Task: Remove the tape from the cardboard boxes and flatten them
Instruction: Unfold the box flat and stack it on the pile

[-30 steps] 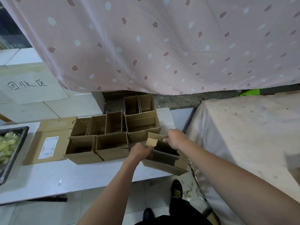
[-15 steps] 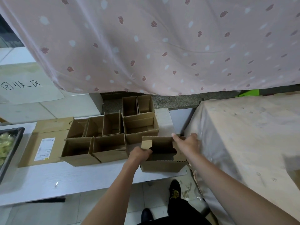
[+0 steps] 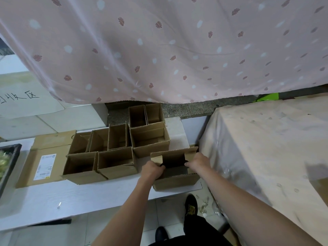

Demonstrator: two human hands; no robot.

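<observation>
Cardboard box point(image 3: 175, 176) at worktop point(image 3: 71, 197) front-right corner; left hand point(image 3: 152, 170), right hand point(image 3: 198, 161) each grip curled over opposite rims. Steady it, find bottom tape seam first.

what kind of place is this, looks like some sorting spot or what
Probably a makeshift recycling or packing corner, not a tidy workshop. Open cardboard boxes crowd a white table, a handwritten sign lies behind them, and a pink patterned sheet hangs as a backdrop.

box point(image 3: 175, 180) turned square to table edge, right hand point(image 3: 199, 163) now apparently gripping its right wall
</observation>
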